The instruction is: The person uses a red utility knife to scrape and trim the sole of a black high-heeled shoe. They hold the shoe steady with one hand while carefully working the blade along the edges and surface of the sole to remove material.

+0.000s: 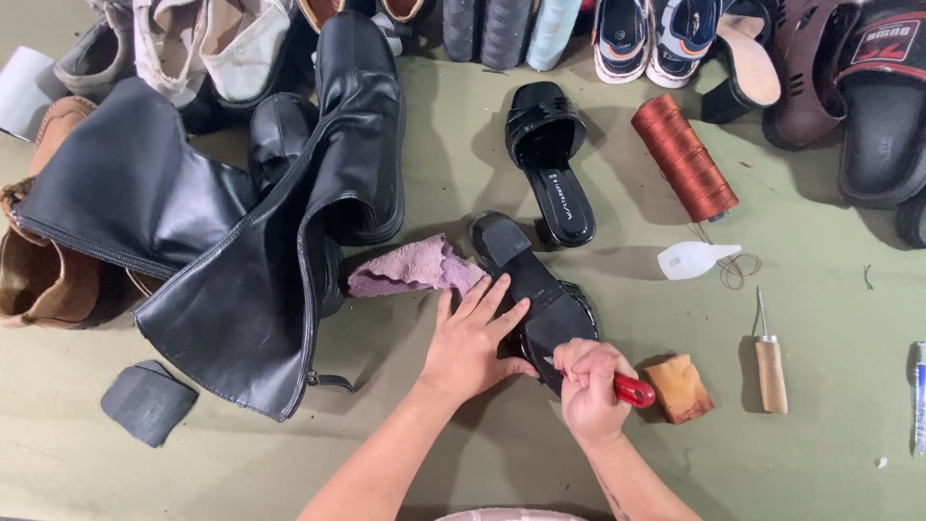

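Head view: the left hand (473, 340) lies flat, fingers spread, pinning the upturned black sandal (535, 294) mid-table; the right hand (588, 386) is fisted around a red-handled tool (632, 390) at the sole's edge. Steady pressure and short strokes seem best. The purple cloth (410, 268), boot (280, 222) and wooden awl (770, 367) crowd close.

Two tall black boots (241, 222) lie across the left of the green table (830, 482). A matching black sandal (552, 159) and a rust-red thread spool (684, 156) sit toward the far edge, a wooden-handled awl (769, 362) near the right edge.
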